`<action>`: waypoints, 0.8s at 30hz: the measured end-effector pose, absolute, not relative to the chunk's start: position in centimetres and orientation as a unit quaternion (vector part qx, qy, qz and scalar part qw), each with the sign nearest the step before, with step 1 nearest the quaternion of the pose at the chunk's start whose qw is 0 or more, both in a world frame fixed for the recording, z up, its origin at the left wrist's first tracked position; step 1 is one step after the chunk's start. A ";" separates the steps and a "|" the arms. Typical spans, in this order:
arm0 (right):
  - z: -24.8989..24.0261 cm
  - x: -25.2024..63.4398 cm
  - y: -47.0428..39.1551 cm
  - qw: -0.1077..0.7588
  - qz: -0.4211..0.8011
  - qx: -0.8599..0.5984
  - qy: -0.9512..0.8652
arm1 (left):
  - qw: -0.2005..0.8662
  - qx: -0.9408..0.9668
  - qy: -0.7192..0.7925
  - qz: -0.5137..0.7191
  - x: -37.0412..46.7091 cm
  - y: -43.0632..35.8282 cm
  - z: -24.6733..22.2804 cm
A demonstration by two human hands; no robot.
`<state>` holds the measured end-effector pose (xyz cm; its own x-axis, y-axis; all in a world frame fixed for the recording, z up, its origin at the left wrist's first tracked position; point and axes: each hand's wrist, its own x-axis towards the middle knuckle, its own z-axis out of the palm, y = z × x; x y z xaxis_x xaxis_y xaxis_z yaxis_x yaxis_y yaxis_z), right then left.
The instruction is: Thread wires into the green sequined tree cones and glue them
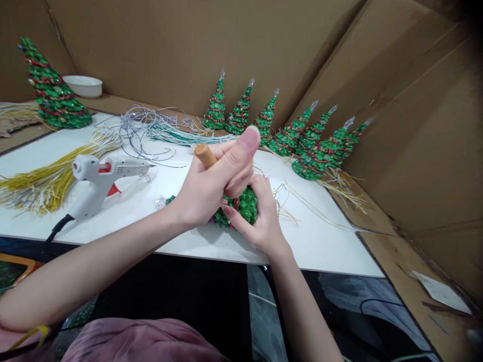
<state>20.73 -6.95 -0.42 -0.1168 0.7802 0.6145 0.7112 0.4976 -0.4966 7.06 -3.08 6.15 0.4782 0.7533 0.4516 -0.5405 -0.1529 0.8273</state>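
Observation:
My left hand (221,176) is closed in a fist around a wooden-handled tool (205,155), thumb pressed forward; the handle's rounded end sticks up and the working end is hidden. Below it a small glittery green Christmas tree (247,203) with red trim lies on its side, its clear star tip (160,202) pointing left. My right hand (264,213) grips the tree's wide end, with the thumb along the near side just under my left fist. Much of the tree is covered by my hands.
A white glue gun (98,176) stands left on the white board (313,241), beside a yellow-and-white wire bundle (56,176). Loose wires (151,125) lie behind. Several finished trees (237,110) line the back right; a larger tree (56,95) and white bowl (85,86) stand back left. Cardboard walls (188,45) enclose the table.

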 end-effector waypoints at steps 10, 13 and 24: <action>-0.4 20.7 -6.9 0.439 0.036 -0.498 -0.747 | 0.648 0.559 0.082 0.511 7.5 -2.9 5.5; -0.4 20.7 -7.0 0.438 0.039 -0.500 -0.747 | 0.644 0.567 0.087 0.507 7.3 -3.0 5.6; -0.5 20.8 -6.9 0.445 0.028 -0.492 -0.748 | 0.600 0.617 0.096 0.499 7.5 -3.4 5.8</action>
